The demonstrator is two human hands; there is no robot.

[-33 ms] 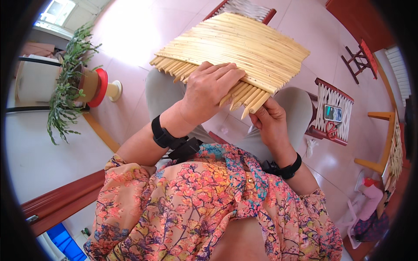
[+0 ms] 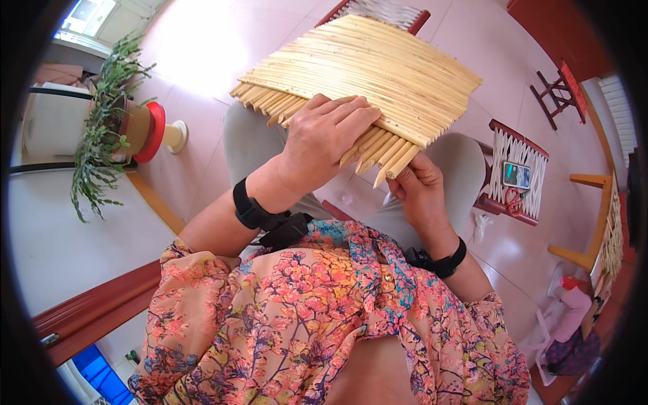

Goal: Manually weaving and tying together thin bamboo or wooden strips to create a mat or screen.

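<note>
A mat of pale yellow plant stalks [image 2: 364, 64], set side by side in two crossing layers, rests over my knees. Along its near edge the lower layer's stalk ends [image 2: 385, 150] stick out unevenly, some cut to a point. My left hand [image 2: 327, 135] is closed on this near edge, fingers lying across the top and thumb out of sight. At the near right corner, my right hand [image 2: 420, 189] pinches by the outermost stalk ends, thumb and fingers bent together. Whether a thread or needle is between those fingers cannot be seen.
To the right, a low stool with a white woven cord seat [image 2: 503, 152] carries a phone [image 2: 516, 175] and red-handled scissors [image 2: 514, 200]. Another corded stool [image 2: 385, 13] stands beyond the mat. At left is a potted plant [image 2: 138, 128]; a small folding stool [image 2: 560, 98] is far right.
</note>
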